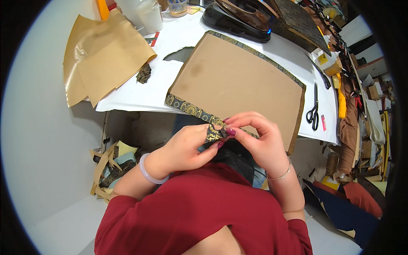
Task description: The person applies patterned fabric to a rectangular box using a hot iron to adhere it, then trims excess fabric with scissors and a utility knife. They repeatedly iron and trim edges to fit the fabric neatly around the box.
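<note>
My left hand [191, 142] is closed on a small crumpled piece of black-and-gold patterned fabric [213, 133], which sticks out between its fingers. Thumb and forefinger of my right hand [260, 135] pinch the same fabric piece from the other side. Both hands are just at the near edge of a large tan board [240, 74], which overhangs the table towards me. Matching patterned fabric [187, 106] is folded over the board's edges as a border. Whether the piece in my fingers joins that border is hidden by the hands.
Gold paper sheets [112, 57] hang over the table's left side, beside a dark fabric scrap [144, 73]. Black scissors [314, 110] lie right of the board. An iron [242, 17] on a black base stands behind. Offcuts [112, 170] fill a bin at lower left.
</note>
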`<state>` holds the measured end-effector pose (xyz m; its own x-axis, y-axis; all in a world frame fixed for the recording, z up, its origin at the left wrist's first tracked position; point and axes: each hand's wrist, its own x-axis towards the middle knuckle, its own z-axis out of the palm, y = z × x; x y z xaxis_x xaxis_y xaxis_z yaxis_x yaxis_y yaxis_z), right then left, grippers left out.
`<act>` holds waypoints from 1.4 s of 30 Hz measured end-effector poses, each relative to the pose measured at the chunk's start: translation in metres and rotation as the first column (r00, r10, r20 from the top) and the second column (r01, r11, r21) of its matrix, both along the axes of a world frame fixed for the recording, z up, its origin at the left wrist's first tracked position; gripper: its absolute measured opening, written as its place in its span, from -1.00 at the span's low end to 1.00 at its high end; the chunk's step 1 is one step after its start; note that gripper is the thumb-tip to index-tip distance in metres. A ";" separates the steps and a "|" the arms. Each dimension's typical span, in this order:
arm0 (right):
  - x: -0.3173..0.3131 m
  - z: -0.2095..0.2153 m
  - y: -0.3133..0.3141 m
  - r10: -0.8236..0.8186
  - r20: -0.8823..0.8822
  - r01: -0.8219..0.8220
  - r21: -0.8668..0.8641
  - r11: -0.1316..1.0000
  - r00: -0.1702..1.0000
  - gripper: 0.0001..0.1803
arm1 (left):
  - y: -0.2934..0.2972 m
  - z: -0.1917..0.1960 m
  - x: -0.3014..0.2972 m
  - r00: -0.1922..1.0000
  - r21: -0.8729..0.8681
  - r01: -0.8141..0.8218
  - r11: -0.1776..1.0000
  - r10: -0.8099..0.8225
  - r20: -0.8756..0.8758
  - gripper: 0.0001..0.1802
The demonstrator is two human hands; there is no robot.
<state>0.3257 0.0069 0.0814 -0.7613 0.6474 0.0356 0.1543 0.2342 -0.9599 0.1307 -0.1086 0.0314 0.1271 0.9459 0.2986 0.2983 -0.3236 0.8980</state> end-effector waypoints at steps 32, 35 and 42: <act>-0.059 -0.014 0.028 -0.280 -0.044 0.264 0.500 0.825 0.959 -0.33 | 0.007 -0.023 -0.107 0.572 0.117 -0.808 0.577 0.817 -0.076 -0.90; -0.048 -0.017 0.038 -0.313 -0.086 0.316 0.453 0.834 0.946 -0.41 | 0.024 -0.039 -0.173 0.417 -0.102 -0.908 0.406 0.852 -0.318 -0.72; 0.007 -0.025 0.043 -0.475 -0.205 0.517 0.372 0.771 0.856 -0.44 | 0.050 -0.069 -0.210 0.197 0.088 -0.913 0.398 0.621 -0.759 -0.62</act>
<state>0.3324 0.0504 0.0568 -0.3177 0.8452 0.4297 0.2707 0.5152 -0.8132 -0.0789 -0.0588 -0.0373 -0.7323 0.6569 0.1794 0.6744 0.6632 0.3246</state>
